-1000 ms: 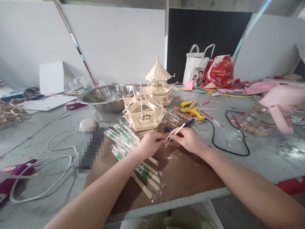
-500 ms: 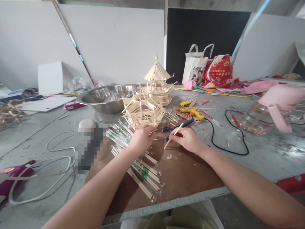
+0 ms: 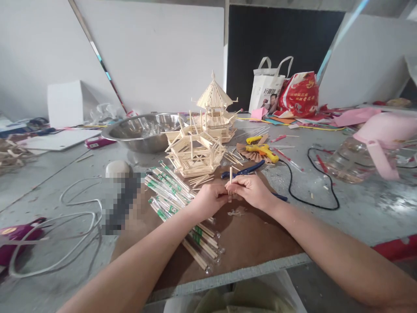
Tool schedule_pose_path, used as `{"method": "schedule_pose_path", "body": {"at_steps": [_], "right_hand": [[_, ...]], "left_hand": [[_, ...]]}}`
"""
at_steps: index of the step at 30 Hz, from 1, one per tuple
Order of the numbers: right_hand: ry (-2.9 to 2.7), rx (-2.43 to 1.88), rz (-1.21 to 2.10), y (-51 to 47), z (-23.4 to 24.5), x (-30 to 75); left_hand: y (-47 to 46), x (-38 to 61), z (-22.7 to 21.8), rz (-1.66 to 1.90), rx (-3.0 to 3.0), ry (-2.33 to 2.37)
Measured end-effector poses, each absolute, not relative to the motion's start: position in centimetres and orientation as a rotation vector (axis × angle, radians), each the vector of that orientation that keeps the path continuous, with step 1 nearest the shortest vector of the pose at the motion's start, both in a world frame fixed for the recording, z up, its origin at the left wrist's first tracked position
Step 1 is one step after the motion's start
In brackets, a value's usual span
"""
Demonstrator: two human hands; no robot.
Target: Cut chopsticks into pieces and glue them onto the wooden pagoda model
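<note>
The right hand (image 3: pixel 250 189) is pinching a stick (image 3: pixel 231 174), its thumb and fingers closed on it, and the stick is standing nearly upright above the fingertips. The left hand (image 3: pixel 207 200) is meeting it from the other side, its fingers drawn narrow by the stick's lower part; whether they are gripping it too, I cannot tell. The stick is sitting between the 2 hands, over the brown board (image 3: pixel 260 243).

Wrapped chopsticks (image 3: pixel 205 238) are lying across the board, partly hidden by the left arm. Loose sticks (image 3: pixel 200 180) are lying just beyond the left hand, in front of the frame (image 3: pixel 195 154), whose posts are pointing up. Behind it the tower (image 3: pixel 215 98) is standing under a pointed roof, and the bowl (image 3: pixel 128 142) is resting to the left, holding clear plastic. Blue pliers (image 3: pixel 255 167) are lying just past the right hand, with the yellow glue gun (image 3: pixel 265 152) farther off. The jug (image 3: pixel 345 161) is standing well to the right.
</note>
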State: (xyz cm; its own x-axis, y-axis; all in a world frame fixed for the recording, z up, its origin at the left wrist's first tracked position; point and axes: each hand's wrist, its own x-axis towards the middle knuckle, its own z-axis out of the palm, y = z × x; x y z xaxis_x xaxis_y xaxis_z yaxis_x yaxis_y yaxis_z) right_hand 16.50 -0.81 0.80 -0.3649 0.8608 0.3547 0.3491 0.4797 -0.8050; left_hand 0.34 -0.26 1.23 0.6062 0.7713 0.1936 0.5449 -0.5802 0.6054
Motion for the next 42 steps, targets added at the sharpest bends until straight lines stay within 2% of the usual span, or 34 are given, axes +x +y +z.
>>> {"method": "schedule_pose_path", "body": {"at_steps": [20, 23, 26, 28, 30, 34, 42], "right_hand": [[-1.963, -1.087, 0.870, -0.7, 0.2, 16.6], [-2.029, -1.148, 0.793, -0.4, 0.6, 17.5], [-2.129, -1.275, 0.581, 0.3, 1.5, 19.3], [-2.307, -1.422, 0.360, 0.8, 2.2, 20.4], [-2.507, -1.650, 0.271, 1.2, 2.8, 21.4], [-2.757, -1.982, 0.372, 1.9, 3.4, 22.2], [-2.890, -1.931, 0.302, 3.6, 3.8, 22.1]], "left_hand": [[-0.2, 0.3, 0.6, 0.589, 2.229, 1.035], [-0.1, 0.4, 0.5, 0.576, 2.221, 1.072], [0.0, 0.4, 0.4, 0.573, 2.222, 1.108], [0.0, 0.3, 0.3, 0.585, 2.229, 1.100], [0.0, 0.3, 0.3, 0.594, 2.234, 1.083], [0.0, 0.2, 0.2, 0.596, 2.235, 1.107], [-0.2, 0.0, 0.4, 0.612, 2.179, 1.168]]}}
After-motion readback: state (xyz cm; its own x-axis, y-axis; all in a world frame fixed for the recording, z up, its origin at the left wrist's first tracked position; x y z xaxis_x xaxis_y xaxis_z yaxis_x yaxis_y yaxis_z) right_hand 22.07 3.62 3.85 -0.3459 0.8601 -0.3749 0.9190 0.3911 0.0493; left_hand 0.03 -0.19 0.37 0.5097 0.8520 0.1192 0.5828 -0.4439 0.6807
